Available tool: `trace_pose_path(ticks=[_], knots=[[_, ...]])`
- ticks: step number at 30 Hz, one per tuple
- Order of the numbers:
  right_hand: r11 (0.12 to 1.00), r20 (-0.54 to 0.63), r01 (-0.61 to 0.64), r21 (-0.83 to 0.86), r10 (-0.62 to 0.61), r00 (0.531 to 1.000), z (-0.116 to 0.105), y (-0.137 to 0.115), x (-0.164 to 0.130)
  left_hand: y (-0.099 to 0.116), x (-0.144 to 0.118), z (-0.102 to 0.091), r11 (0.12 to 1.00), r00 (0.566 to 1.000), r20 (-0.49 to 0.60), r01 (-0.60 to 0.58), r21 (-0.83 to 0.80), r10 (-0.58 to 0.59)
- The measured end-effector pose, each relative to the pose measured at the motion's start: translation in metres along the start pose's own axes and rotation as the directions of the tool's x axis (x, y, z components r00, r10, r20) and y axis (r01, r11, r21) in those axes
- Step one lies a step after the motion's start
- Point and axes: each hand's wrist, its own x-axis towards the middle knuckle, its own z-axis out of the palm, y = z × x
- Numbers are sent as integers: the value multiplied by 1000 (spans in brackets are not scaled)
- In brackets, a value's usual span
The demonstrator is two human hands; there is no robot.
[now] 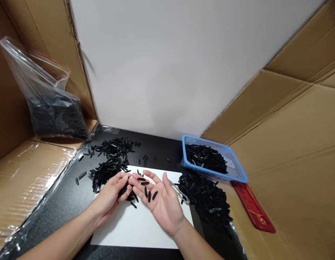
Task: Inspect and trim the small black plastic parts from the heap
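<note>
My right hand (160, 200) lies palm up over a white sheet (135, 227), with several small black plastic pieces (148, 193) resting on its fingers and palm. My left hand (113, 193) is beside it, palm down, fingers curled around a few black pieces and touching the right fingertips. A loose heap of the same black pieces (109, 166) lies on the black tabletop just beyond my left hand. A second pile (204, 196) sits to the right of my right hand.
A blue plastic basket (238, 169) holding black pieces stands at the right. Metal tweezers (181, 193) lie by my right hand. A clear bag of black pieces (52, 108) leans at the back left. A red flat object (252, 207) lies at right. Cardboard walls surround the area.
</note>
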Motion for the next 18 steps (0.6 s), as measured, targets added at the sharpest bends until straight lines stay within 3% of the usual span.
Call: trace_pose_path(ticks=[6, 18], knots=[[1000, 17, 10, -9, -10, 1000, -3, 1, 1, 3, 2, -3, 996, 998, 49, -30, 89, 26], [994, -10, 60, -96, -62, 998, -7, 4, 1, 3, 3, 0, 999, 1000, 21, 8, 46, -8]])
